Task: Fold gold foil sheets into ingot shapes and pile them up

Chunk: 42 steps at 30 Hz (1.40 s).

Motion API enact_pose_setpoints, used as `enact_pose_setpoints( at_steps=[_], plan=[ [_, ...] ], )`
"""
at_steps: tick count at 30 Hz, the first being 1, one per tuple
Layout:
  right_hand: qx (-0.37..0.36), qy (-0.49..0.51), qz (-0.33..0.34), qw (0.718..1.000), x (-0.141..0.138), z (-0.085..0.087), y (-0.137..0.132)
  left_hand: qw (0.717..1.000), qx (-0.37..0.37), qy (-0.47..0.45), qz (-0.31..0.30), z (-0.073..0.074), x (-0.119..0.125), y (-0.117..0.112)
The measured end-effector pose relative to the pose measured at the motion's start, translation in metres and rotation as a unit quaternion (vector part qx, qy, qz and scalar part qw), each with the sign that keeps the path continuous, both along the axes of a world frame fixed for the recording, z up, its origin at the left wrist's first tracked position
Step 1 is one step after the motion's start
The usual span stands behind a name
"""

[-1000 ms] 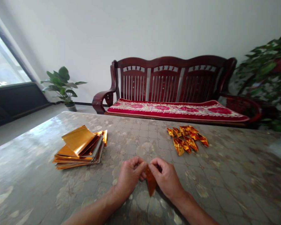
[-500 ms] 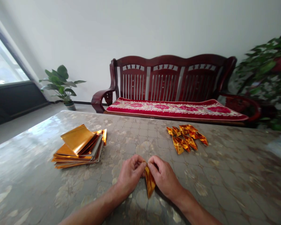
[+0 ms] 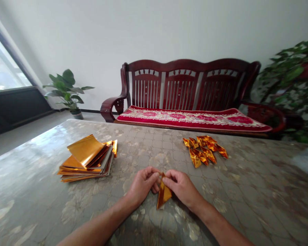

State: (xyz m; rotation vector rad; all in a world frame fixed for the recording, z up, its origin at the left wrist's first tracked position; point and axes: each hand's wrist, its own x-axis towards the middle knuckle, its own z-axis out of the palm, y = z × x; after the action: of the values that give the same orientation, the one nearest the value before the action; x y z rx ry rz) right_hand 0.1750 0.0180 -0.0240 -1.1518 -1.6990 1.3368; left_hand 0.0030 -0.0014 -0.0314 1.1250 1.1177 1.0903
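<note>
Between my two hands is a piece of folded gold foil paper (image 3: 164,194), pointed at its lower end and angled toward me above the table. My left hand (image 3: 145,182) pinches at its upper tip, fingers curled. From the other side, my right hand (image 3: 179,186) grips the upper part, thumb lying on the foil. The fingertips partly hide the top of the fold. Beyond my right hand lies a group of several folded gold foil shapes (image 3: 206,147). To the left rests an uneven stack of gold foil sheets (image 3: 86,159).
The table (image 3: 133,147) has a shiny patterned cover. Behind it stands a dark red wooden bench (image 3: 181,89) with a red floral cushion (image 3: 177,117). A potted plant (image 3: 68,90) is at the left, leafy greenery (image 3: 295,75) at the right, and a clear plastic item (image 3: 306,160) at the table's right edge.
The folded foil has turned, its lower point swinging left and more of its right face showing. My right thumb has shifted onto the foil, and my left fingers have spread slightly below the tip.
</note>
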Motion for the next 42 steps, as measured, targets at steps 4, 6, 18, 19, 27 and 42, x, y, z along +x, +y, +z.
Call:
enact_pose_setpoints(
  at_steps=[4, 6, 18, 19, 27, 42],
  plan=[
    [-0.069, 0.123, -0.101, 0.985, 0.001, -0.002, 0.000, 1.000, 0.007, -0.024, 0.007, 0.000, -0.005, -0.001],
    [-0.071, 0.165, -0.142, 0.973, 0.001, -0.002, 0.000, 0.999, 0.023, -0.025, -0.020, -0.002, -0.006, -0.004],
    [-0.059, 0.249, -0.219, 0.942, -0.005, 0.000, -0.005, 0.994, 0.041, -0.104, 0.018, 0.005, 0.009, -0.016],
    [-0.056, 0.250, -0.225, 0.940, -0.005, 0.000, -0.005, 0.993, 0.042, -0.104, 0.018, 0.006, 0.009, -0.016],
    [-0.055, 0.250, -0.241, 0.936, -0.005, -0.003, -0.005, 0.995, 0.059, -0.080, 0.032, -0.001, 0.009, -0.015],
    [0.039, 0.146, -0.173, 0.973, 0.005, -0.007, 0.000, 0.988, 0.091, 0.074, 0.105, 0.000, -0.010, -0.006]
  ],
)
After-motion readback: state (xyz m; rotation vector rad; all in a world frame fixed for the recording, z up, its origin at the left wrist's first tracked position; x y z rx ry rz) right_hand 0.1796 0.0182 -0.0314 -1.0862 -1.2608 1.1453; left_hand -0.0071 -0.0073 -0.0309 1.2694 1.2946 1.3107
